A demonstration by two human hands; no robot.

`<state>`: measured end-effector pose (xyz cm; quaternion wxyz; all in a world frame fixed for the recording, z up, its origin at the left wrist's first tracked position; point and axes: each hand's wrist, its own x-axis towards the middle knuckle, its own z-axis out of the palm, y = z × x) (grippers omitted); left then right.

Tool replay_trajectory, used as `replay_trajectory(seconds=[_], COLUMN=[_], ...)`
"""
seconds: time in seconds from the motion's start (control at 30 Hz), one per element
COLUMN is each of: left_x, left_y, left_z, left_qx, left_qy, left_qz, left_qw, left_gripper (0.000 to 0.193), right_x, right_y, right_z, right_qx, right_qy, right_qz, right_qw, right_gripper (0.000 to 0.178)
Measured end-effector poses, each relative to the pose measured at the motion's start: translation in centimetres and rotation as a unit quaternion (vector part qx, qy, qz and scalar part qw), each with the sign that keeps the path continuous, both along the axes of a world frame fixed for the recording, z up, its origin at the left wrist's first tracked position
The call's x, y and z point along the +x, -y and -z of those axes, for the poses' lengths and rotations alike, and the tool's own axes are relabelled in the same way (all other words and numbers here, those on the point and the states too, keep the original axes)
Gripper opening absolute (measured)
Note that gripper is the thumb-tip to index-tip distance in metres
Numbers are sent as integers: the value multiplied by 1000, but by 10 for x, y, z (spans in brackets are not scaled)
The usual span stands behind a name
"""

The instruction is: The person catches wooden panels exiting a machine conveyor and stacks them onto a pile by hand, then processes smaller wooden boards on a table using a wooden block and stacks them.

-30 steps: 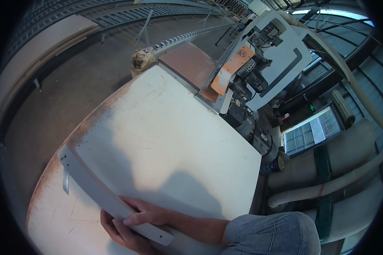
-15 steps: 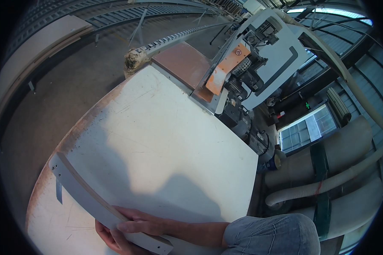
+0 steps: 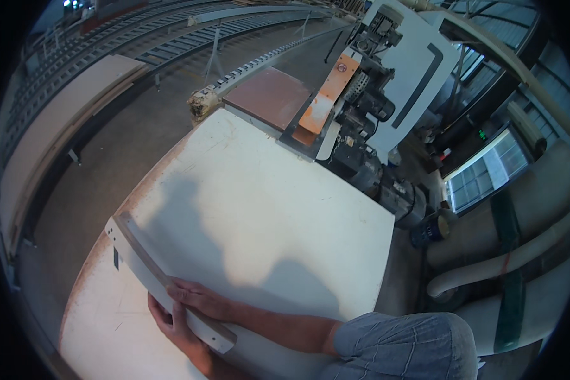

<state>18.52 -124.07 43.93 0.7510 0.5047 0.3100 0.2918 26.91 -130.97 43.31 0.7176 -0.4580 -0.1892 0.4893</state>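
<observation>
A narrow white board (image 3: 144,272) with a brownish long edge and small holes at both ends lies slantwise over the white tabletop (image 3: 278,209). My left hand (image 3: 171,322) is closed round its lower side, thumb up against the face. On the opposite edge my right hand (image 3: 199,299) grips the same board near its middle, fingers over the brownish edge. A small dark strip (image 3: 116,258) shows beside the board's far end; I cannot tell what it is. Part of the left palm is hidden.
Beyond the table stands a machine with an orange guard (image 3: 326,95), dark motors (image 3: 380,104) and a brown plate (image 3: 269,98). Stacked panels (image 3: 76,107) rest on roller conveyors (image 3: 190,41) at the left. Large dust bags (image 3: 468,228) and a bucket (image 3: 429,231) stand at the right.
Both hands stay on the board, which now appears a little higher and farther right and tilts more steeply. More of my left forearm shows. The whole view has shifted slightly.
</observation>
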Motion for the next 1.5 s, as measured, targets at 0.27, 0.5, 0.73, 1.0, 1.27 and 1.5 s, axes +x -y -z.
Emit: replay_trajectory(seconds=[0.27, 0.5, 0.73, 1.0, 1.27, 1.5], left_x=[5, -3, 2, 2, 1, 1], left_y=[4, 2, 2, 3, 3, 2], left_z=[-9, -15, -29, -29, -27, -22], left_qx=[-4, 43, 44, 19, 29, 24], left_qy=[26, -5, -18, -17, -32, -10], left_qz=[-53, -13, -2, -1, 9, -2], left_qw=[998, 999, 999, 1000, 999, 1000], left_gripper=[48, 61, 60, 57, 54, 57], right_x=[-1, -8, -5, -4, -5, -4], right_y=[0, -12, -5, -7, -7, -7], right_z=[5, 40, 26, 24, 13, 11], right_qx=[4, -45, -49, -63, -53, -57], right_qy=[12, -16, -26, -26, -45, -30], right_qz=[12, 48, 82, 83, 87, 81], right_qw=[1000, 998, 995, 994, 994, 995], right_gripper=[42, 39, 43, 44, 43, 44])
